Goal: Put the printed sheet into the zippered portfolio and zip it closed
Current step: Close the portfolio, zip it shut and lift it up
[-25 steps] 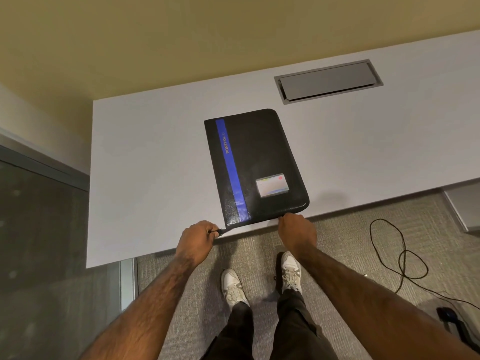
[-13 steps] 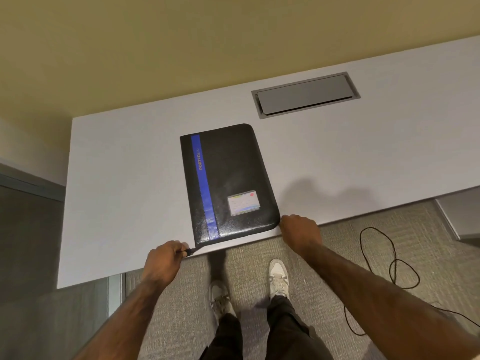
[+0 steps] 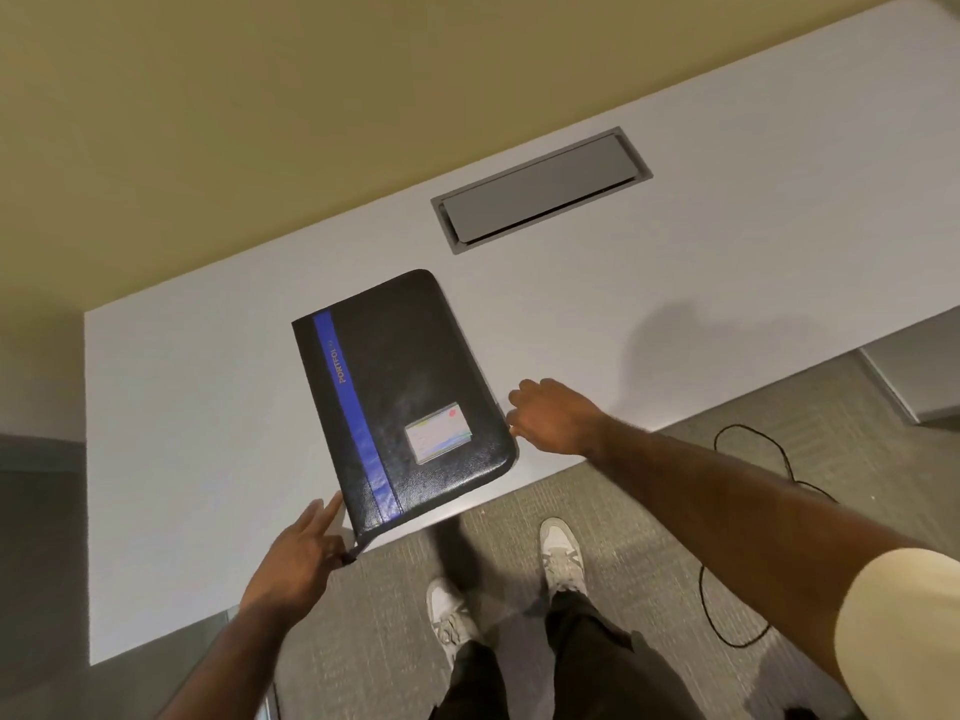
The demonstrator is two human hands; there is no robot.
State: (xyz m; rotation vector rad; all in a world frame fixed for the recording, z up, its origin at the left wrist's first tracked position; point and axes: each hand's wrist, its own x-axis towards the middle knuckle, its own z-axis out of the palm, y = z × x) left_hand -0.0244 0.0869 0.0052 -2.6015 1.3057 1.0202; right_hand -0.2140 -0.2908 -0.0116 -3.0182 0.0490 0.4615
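Note:
The black zippered portfolio (image 3: 410, 376), with a blue stripe and a small card window, lies closed on the white desk (image 3: 197, 407), its near corner over the front edge. My left hand (image 3: 296, 561) is at its near left corner. It pinches the zipper pull (image 3: 351, 555), and the index finger stretches out along the left edge. My right hand (image 3: 553, 415) is curled against the right edge near the lower right corner, fingertips on that edge. No printed sheet is in view.
A grey cable hatch (image 3: 540, 192) is set into the desk behind the portfolio. A black cable (image 3: 748, 511) loops on the carpet to the right. My shoes (image 3: 561, 550) stand just below the desk's front edge. A tan wall runs behind the desk.
My right hand has moved from the portfolio's near right corner up onto its right edge. My left hand's fingers have spread, the index now stretched out. The camera has tilted.

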